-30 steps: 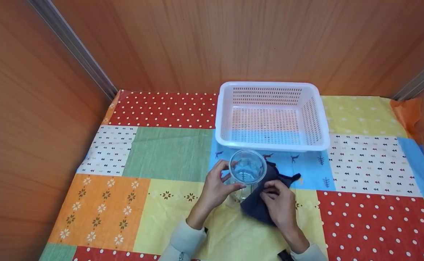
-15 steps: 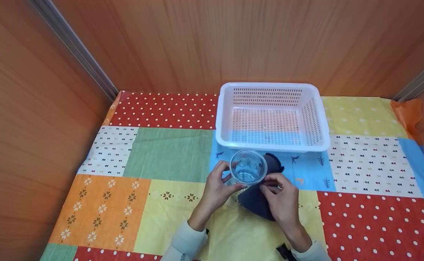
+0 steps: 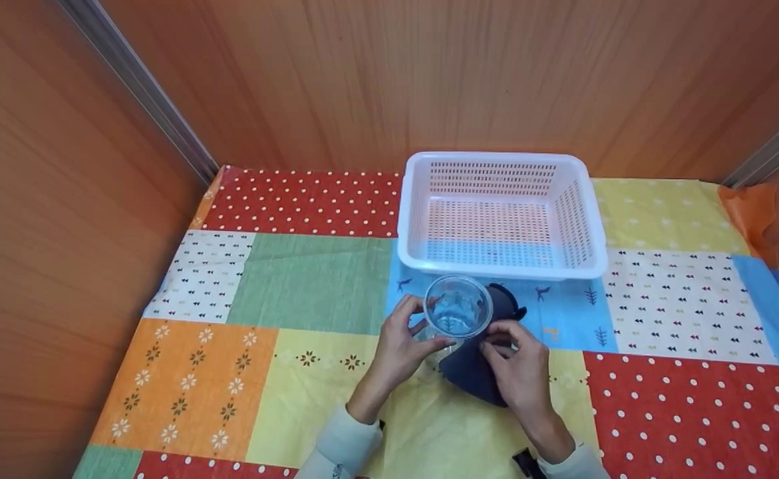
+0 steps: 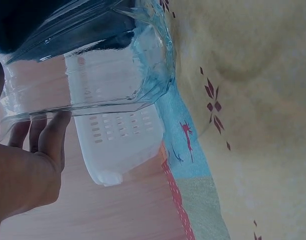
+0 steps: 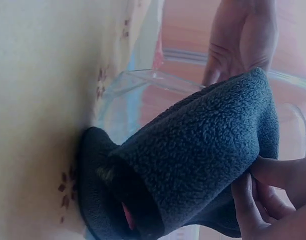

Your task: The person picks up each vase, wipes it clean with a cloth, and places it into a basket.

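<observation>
My left hand [image 3: 406, 349] grips a clear see-through cup [image 3: 457, 309] near its rim, thumb on the near side. In the left wrist view the fingers [image 4: 53, 137] lie along the side of the cup [image 4: 112, 107]. My right hand [image 3: 522, 372] pinches a dark blue-grey cloth [image 3: 472, 376] between thumb and fingers, right beside the cup. The right wrist view shows the cloth [image 5: 198, 145] with a fuzzy towel texture, folded over and draped against the cup wall. Part of its lower end touches the tablecloth. The cloth hides much of the cup there.
A white perforated plastic basket [image 3: 502, 269] stands just beyond the cup, near the back wooden wall [image 3: 482, 80]. Under everything lies a patchwork tablecloth [image 3: 322, 279]. Wooden panels [image 3: 63, 233] close in the left and right sides.
My right hand has shifted slightly up and closer to the cup. The cloth's far end has swung from the right in against the cup. The left hand and cup stay nearly still.
</observation>
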`<state>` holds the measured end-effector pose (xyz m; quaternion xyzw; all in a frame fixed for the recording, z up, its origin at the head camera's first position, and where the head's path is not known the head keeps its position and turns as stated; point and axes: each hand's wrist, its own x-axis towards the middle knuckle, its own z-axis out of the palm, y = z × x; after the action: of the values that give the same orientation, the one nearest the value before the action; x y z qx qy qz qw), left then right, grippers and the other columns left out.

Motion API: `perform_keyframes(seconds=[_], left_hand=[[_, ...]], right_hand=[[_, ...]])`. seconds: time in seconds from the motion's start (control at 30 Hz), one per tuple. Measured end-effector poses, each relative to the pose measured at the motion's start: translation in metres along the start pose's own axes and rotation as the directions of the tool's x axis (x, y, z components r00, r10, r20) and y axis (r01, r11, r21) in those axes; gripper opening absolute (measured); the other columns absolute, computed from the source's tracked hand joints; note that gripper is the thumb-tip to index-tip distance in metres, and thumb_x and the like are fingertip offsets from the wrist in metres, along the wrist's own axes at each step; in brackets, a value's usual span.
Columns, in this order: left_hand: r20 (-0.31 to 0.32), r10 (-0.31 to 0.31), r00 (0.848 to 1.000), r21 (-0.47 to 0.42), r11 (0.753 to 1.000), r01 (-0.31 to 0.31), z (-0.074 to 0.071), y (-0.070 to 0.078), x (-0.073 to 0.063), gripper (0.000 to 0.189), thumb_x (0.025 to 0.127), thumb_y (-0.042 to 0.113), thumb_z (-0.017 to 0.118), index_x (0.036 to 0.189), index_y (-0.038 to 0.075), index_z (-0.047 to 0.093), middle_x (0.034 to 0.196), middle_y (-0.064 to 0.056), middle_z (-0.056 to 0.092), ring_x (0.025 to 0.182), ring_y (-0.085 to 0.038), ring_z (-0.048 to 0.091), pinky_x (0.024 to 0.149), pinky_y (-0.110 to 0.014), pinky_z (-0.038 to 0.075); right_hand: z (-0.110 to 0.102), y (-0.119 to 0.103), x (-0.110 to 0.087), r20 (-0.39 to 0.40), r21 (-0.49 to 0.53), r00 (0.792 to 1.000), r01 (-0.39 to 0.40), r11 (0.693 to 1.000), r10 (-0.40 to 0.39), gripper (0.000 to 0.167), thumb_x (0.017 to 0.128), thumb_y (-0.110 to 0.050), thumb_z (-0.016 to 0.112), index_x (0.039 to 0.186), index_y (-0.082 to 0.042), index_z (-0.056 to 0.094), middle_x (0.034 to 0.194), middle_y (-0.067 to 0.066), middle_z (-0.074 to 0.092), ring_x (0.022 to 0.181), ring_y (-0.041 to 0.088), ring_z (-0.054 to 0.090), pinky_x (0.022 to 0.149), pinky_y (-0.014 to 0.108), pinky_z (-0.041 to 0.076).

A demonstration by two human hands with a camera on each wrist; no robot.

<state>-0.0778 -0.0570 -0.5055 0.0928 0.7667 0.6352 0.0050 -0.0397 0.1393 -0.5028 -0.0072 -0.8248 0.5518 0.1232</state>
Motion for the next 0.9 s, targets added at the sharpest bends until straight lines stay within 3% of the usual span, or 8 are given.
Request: perform_keyframes(seconds=[0.27, 0.53, 0.77, 0.9], left_hand=[[0.009, -0.019, 1.0, 0.007, 1.0, 0.019, 0.0, 0.001, 0.0, 0.048, 0.08, 0.008, 0.093, 0.118, 0.0, 0.063, 0.126, -0.018, 0.063, 0.123, -0.032, 0.061, 0.103, -0.048, 0.057], [0.0, -0.023, 1.0, 0.001, 1.0, 0.023, 0.0, -0.001, 0.0, 0.047, 0.078, 0.008, 0.094, 0.114, 0.005, 0.064, 0.122, -0.009, 0.063, 0.122, -0.029, 0.062, 0.103, -0.043, 0.058], [0.005, -0.026, 1.0, -0.016, 1.0, 0.026, 0.001, -0.001, 0.0, 0.047, 0.079, 0.006, 0.093, 0.117, 0.005, 0.064, 0.126, -0.019, 0.062, 0.123, -0.032, 0.061, 0.105, -0.048, 0.056], [0.002, -0.039, 0.999, -0.017, 0.999, 0.039, 0.002, -0.001, 0.0, 0.046, 0.079, 0.004, 0.093, 0.115, 0.006, 0.064, 0.126, -0.019, 0.061, 0.124, -0.034, 0.061, 0.105, -0.048, 0.056]], right_hand=[[0.002, 0.02, -0.001, 0.061, -0.125, 0.994, -0.077, 0.989, 0.085, 0.021, 0.084, 0.015, 0.078, 0.096, 0.0, 0.069, 0.093, 0.015, 0.076, 0.087, 0.031, 0.078, 0.08, 0.044, 0.066], [0.001, 0.032, 0.0, 0.13, -0.214, 0.983, -0.097, 0.972, 0.127, 0.021, 0.083, 0.012, 0.078, 0.09, -0.004, 0.065, 0.09, 0.011, 0.075, 0.082, 0.026, 0.076, 0.074, 0.042, 0.064], [0.003, 0.041, 0.001, 0.154, -0.256, 0.983, -0.06, 0.965, 0.102, 0.024, 0.082, 0.015, 0.078, 0.086, -0.005, 0.064, 0.089, 0.013, 0.075, 0.08, 0.025, 0.075, 0.072, 0.041, 0.064], [0.003, 0.044, 0.001, 0.159, -0.259, 0.982, -0.058, 0.964, 0.102, 0.024, 0.082, 0.014, 0.078, 0.086, -0.004, 0.064, 0.09, 0.014, 0.076, 0.08, 0.026, 0.076, 0.073, 0.043, 0.064]])
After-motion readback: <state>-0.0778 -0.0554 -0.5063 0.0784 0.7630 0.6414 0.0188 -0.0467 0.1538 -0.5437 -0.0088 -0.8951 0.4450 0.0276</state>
